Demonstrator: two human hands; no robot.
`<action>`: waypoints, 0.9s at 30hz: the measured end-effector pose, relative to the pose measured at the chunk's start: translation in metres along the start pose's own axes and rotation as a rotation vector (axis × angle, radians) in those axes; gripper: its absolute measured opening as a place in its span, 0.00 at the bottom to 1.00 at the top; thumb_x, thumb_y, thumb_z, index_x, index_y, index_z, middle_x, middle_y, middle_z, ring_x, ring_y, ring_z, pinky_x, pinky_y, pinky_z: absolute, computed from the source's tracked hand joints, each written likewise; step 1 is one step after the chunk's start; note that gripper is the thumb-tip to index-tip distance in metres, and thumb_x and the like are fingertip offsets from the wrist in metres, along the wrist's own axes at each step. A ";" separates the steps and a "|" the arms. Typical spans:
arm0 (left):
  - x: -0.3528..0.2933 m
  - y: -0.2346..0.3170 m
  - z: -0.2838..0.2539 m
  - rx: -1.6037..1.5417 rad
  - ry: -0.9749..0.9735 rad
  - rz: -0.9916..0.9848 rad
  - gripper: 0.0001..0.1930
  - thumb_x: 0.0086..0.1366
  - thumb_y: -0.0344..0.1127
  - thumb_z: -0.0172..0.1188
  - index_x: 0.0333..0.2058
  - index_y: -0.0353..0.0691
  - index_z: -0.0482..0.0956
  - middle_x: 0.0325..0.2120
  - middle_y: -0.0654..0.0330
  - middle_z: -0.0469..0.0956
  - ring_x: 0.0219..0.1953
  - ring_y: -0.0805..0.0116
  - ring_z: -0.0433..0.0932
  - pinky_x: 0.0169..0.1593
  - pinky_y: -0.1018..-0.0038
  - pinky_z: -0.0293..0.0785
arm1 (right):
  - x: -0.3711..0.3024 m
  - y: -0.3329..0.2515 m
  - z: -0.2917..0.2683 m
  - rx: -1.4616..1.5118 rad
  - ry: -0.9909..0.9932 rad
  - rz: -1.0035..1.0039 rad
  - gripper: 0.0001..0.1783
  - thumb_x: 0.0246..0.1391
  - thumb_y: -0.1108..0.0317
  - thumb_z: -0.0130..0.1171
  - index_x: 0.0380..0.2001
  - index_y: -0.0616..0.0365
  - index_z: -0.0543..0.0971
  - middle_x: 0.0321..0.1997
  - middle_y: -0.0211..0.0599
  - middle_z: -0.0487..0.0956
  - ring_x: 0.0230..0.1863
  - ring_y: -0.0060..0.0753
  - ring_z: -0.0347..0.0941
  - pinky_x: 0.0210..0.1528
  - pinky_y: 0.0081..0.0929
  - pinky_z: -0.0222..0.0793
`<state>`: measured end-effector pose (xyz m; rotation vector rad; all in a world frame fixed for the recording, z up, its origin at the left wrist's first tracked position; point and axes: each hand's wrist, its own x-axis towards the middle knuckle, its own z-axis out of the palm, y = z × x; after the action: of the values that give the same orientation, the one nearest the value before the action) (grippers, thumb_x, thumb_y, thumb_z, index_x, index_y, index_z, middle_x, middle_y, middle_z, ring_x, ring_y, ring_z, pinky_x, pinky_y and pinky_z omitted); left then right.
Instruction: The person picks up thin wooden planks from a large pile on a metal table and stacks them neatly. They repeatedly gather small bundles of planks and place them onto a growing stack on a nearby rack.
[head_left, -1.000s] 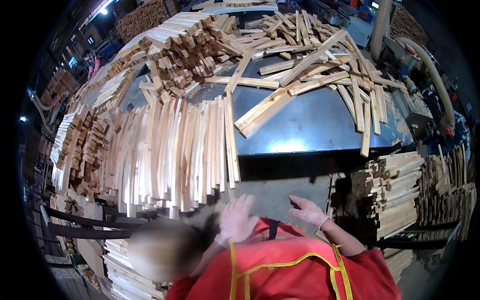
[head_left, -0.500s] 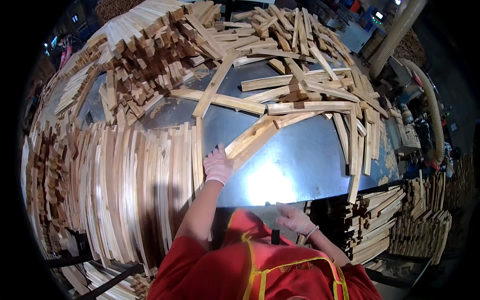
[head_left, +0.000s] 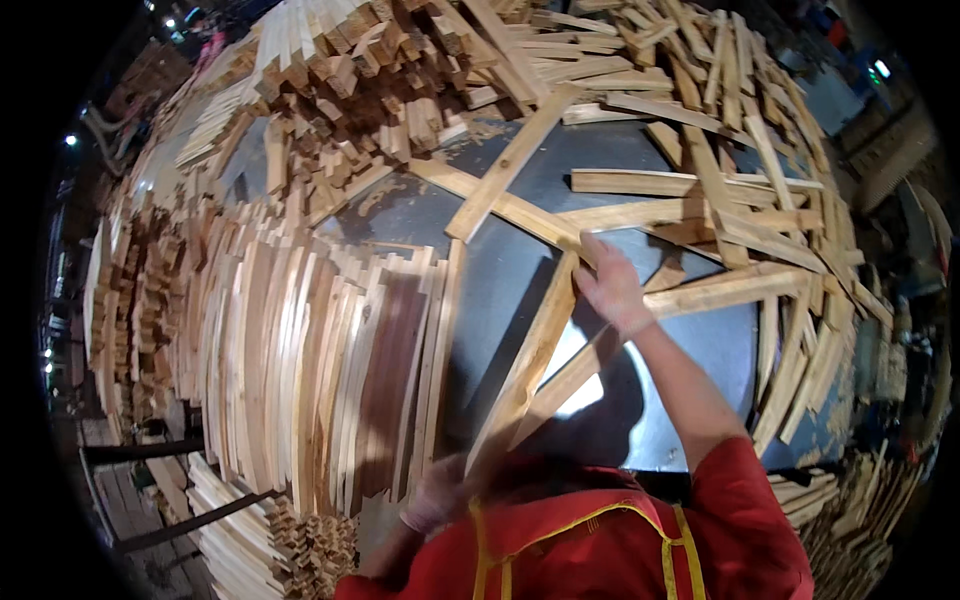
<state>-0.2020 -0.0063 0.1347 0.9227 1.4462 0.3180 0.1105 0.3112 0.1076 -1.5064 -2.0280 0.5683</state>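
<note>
- Right hand [head_left: 612, 285] has moved to the far end of a plank [head_left: 538, 350] on the table [head_left: 720, 345].
- Its long axis runs toward seven o'clock, left hand [head_left: 435, 495] nearest that end.
- Cannot tell whether either hand pinches.

1 table [head_left: 490, 290] bears over 50 wooden strips [head_left: 540, 345]

No txt, nos. or signs I can read from here: the small lit screen [head_left: 880, 69], upper R, is too tiny & blurred, & the little dark mark [head_left: 593, 523] on my red apron [head_left: 590, 556] can't be made out either
</note>
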 end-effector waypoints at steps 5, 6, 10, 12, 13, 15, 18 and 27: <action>0.016 -0.091 0.077 -0.334 0.516 0.117 0.21 0.66 0.40 0.70 0.53 0.35 0.84 0.39 0.57 0.87 0.39 0.72 0.85 0.42 0.69 0.80 | 0.091 0.021 0.062 -0.450 -0.238 -0.061 0.40 0.56 0.60 0.65 0.71 0.53 0.65 0.57 0.58 0.81 0.60 0.64 0.77 0.63 0.49 0.74; 0.017 -0.067 0.078 -0.249 0.530 0.019 0.21 0.65 0.39 0.71 0.53 0.36 0.84 0.40 0.56 0.87 0.40 0.70 0.85 0.42 0.69 0.80 | 0.096 0.026 0.070 -0.542 -0.320 -0.023 0.41 0.56 0.59 0.65 0.72 0.53 0.65 0.57 0.58 0.81 0.60 0.65 0.77 0.62 0.48 0.74; 0.006 -0.018 0.078 0.129 0.719 0.079 0.20 0.61 0.34 0.70 0.52 0.38 0.84 0.39 0.53 0.84 0.43 0.63 0.86 0.44 0.65 0.80 | 0.055 0.015 0.016 0.010 -0.133 0.062 0.38 0.50 0.69 0.66 0.67 0.57 0.70 0.51 0.60 0.84 0.56 0.66 0.79 0.63 0.49 0.73; 0.011 -0.037 0.070 0.292 0.811 0.248 0.19 0.59 0.33 0.70 0.50 0.39 0.84 0.37 0.52 0.83 0.42 0.58 0.85 0.44 0.64 0.79 | 0.002 0.030 0.003 0.206 -0.243 0.146 0.43 0.50 0.72 0.66 0.72 0.61 0.67 0.58 0.61 0.83 0.59 0.60 0.80 0.66 0.43 0.73; 0.009 -0.044 0.065 0.337 0.827 0.267 0.18 0.59 0.32 0.69 0.49 0.39 0.84 0.37 0.51 0.83 0.41 0.56 0.84 0.44 0.63 0.79 | -0.029 0.020 -0.007 0.389 -0.295 0.294 0.46 0.51 0.71 0.67 0.74 0.62 0.65 0.59 0.60 0.82 0.60 0.54 0.80 0.65 0.40 0.73; 0.011 -0.077 0.054 0.382 0.871 0.334 0.15 0.58 0.31 0.67 0.46 0.39 0.84 0.35 0.52 0.82 0.37 0.51 0.81 0.44 0.62 0.78 | -0.090 0.010 -0.005 0.658 -0.330 0.437 0.48 0.52 0.70 0.68 0.76 0.64 0.61 0.60 0.57 0.82 0.59 0.43 0.80 0.62 0.35 0.75; -0.006 -0.053 0.029 0.220 0.635 0.158 0.13 0.59 0.29 0.67 0.43 0.36 0.83 0.30 0.53 0.81 0.34 0.54 0.80 0.42 0.62 0.78 | -0.173 -0.019 0.015 0.784 -0.459 0.570 0.46 0.54 0.68 0.66 0.75 0.64 0.60 0.57 0.54 0.83 0.57 0.40 0.82 0.58 0.34 0.78; -0.050 0.000 -0.006 -0.501 0.549 0.325 0.19 0.67 0.28 0.63 0.55 0.29 0.79 0.40 0.59 0.84 0.40 0.72 0.82 0.43 0.73 0.79 | -0.237 -0.147 0.160 0.155 -1.088 -0.036 0.25 0.60 0.55 0.61 0.54 0.61 0.81 0.50 0.56 0.85 0.52 0.50 0.84 0.54 0.45 0.79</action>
<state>-0.2150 -0.0384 0.1706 0.6744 1.5904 1.1922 -0.0470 0.0397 0.0356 -1.1344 -2.6344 1.7629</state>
